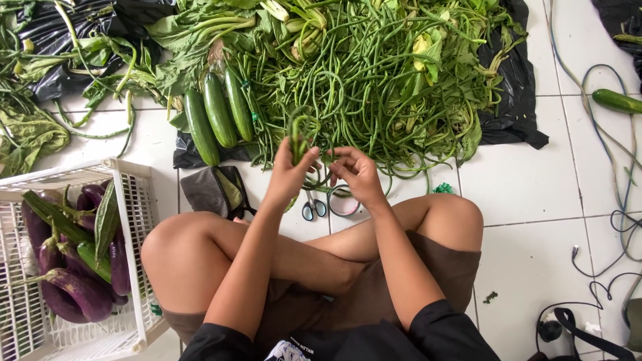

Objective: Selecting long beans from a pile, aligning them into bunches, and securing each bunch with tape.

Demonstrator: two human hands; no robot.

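Both hands, left [289, 175] and right [356, 175], are pinching a folded bean bundle [299, 134]; grip should be staying tight, ends even.

Left hand [289, 175] and right hand [358, 175] sit close together above the crossed legs, bean bundle [299, 134] in the left hand. Long-bean pile [374, 73] lies just beyond both hands on plastic sheet [518, 100], three cucumbers [217, 110] beyond-left of the left hand. Scissors [313, 207] and tape roll [344, 202] lie on the floor under the hands; pouch [214, 190] just left, crate [130, 200] holding eggplants [73, 287] farther left; cables [612, 167] well right of the right hand.
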